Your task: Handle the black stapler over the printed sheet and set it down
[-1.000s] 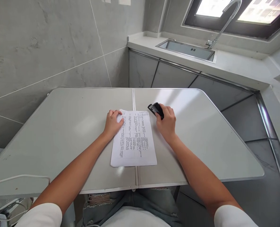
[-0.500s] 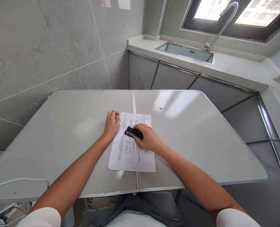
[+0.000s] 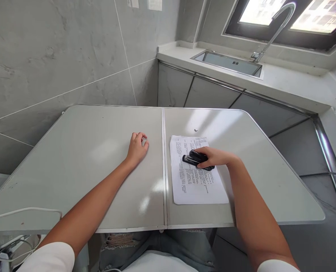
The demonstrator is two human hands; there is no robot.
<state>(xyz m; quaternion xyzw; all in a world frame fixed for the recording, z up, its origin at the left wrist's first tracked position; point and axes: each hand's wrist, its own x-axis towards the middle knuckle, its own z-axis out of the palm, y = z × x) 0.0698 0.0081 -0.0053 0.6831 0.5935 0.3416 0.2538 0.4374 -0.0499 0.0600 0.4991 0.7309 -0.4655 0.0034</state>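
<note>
A black stapler [image 3: 191, 160] is in my right hand [image 3: 213, 156], the thumb on its near side and the fingers over its back. It is over the printed sheet of paper [image 3: 197, 192], which lies on the right half of the table; whether more sheets lie beneath cannot be made out. The stapler's arm stands apart from its base at the left end. My left hand [image 3: 138, 149] rests on the left half of the table, fingers loosely curled and thumb apart from them, holding nothing.
A folding table [image 3: 99, 124] has a seam down its middle. One tiny dark piece [image 3: 195, 130] lies beyond the paper. A white cable [image 3: 23, 210] crosses the left front corner. Behind are a counter with a sink [image 3: 230, 64] and a faucet [image 3: 284, 26].
The paper has shifted right across the seam, along with my right hand and the stapler. My left hand no longer touches the paper and stays nearly in place.
</note>
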